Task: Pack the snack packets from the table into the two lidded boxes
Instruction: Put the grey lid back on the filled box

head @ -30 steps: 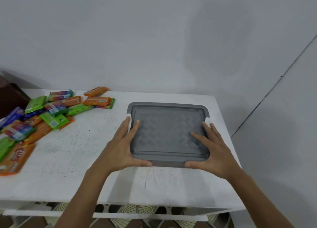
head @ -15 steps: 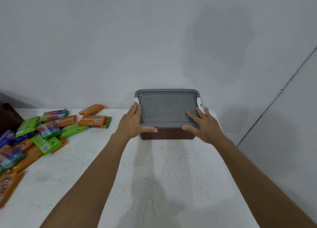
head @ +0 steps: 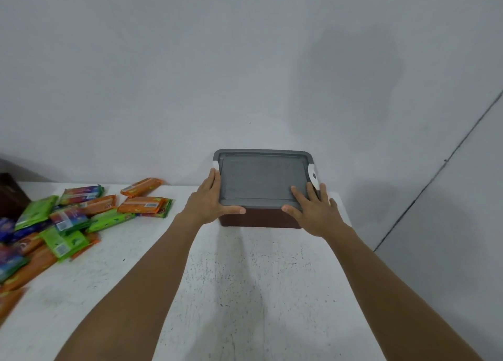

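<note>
Packets first, far left: snack packets (head: 68,219) in a loose heap on the white table (head: 245,292), green, orange and purple wrappers overlapping, some cut off by the frame edge. Dark brown object (head: 11,194) behind the heap at the frame edge, mostly cropped; cannot tell if it is the second box.

Centre: left hand (head: 209,203) on the left side of the grey lid (head: 261,178), fingers straight and together along the lid's edge, thumb stretched across the front rim. Lid sits closed on the brown box (head: 261,219), which looks to rest at the table's far edge, close to the wall (head: 245,61), well apart from the packets.

Right: right hand (head: 313,211) flat on the lid's right front corner, fingers straight and spread, thumb on the front rim. White latch (head: 313,177) just beyond its fingertips.

Progress, as a judgement: early. No packet is in either hand and the lid is still on; contents hidden. Left: open, fill, close, both boxes.
</note>
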`<state>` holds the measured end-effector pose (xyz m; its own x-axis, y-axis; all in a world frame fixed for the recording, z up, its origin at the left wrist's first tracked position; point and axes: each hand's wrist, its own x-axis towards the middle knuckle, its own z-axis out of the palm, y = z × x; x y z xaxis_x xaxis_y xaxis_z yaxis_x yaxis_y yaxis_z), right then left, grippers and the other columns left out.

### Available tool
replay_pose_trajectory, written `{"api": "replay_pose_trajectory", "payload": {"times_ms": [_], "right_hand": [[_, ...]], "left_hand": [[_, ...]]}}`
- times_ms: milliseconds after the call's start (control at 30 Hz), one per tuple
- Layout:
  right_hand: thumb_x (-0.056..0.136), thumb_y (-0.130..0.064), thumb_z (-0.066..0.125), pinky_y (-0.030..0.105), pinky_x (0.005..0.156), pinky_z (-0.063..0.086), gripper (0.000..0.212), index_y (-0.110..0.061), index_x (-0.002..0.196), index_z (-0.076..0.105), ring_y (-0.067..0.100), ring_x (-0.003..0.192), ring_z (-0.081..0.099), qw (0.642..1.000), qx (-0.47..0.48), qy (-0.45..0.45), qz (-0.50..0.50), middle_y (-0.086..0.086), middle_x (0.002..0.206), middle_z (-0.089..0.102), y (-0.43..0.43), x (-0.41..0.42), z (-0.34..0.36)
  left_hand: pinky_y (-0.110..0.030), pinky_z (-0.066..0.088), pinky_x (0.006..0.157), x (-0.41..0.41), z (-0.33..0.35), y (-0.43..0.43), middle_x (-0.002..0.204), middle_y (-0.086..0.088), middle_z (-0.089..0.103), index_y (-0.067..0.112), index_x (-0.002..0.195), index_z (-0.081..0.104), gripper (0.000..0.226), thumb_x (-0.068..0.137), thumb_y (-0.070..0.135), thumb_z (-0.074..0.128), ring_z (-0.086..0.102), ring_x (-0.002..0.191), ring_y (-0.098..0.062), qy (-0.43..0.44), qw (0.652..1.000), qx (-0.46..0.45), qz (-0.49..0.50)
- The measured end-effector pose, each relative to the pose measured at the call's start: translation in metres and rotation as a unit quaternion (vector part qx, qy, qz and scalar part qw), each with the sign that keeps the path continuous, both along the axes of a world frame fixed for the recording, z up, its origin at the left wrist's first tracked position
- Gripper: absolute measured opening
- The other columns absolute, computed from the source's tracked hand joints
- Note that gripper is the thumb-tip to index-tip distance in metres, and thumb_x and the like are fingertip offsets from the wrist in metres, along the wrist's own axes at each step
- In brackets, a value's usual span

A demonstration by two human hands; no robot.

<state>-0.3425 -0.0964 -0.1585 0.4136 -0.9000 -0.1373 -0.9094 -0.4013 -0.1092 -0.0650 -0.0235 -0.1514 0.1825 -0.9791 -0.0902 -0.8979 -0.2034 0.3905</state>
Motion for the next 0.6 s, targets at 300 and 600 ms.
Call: {"api": "replay_pose_trajectory", "payload": {"times_ms": [300,600], "right_hand": [[0.098,-0.052,0.028,0.056,0.117,0.018,0.051,-0.023,0.14,0.04,0.039,0.141,0.026,0.997,-0.077,-0.013,-0.004,0.011,0.148,0.041,0.027,0.019,0.014],[0.098,-0.034,0.046,0.04,0.092,0.046,0.035,-0.01,0.122,0.058,0.032,0.107,0.056,0.986,-0.095,-0.108,0.086,0.013,0.115,0.062,0.057,0.14,0.053]], "left_hand": [[-0.047,0.038,0.108,0.012,0.001,0.033,0.161,-0.004,0.021,0.018,0.154,0.011,0.099,0.08,0.081,0.028,0.036,0.14,-0.029,-0.054,0.998,-0.016,0.004],[-0.041,0.035,0.108,0.13,0.019,0.103,0.156,-0.005,0.034,0.024,0.152,0.027,0.077,0.091,0.069,0.039,0.039,0.138,-0.027,-0.115,0.991,0.05,0.041]]}}
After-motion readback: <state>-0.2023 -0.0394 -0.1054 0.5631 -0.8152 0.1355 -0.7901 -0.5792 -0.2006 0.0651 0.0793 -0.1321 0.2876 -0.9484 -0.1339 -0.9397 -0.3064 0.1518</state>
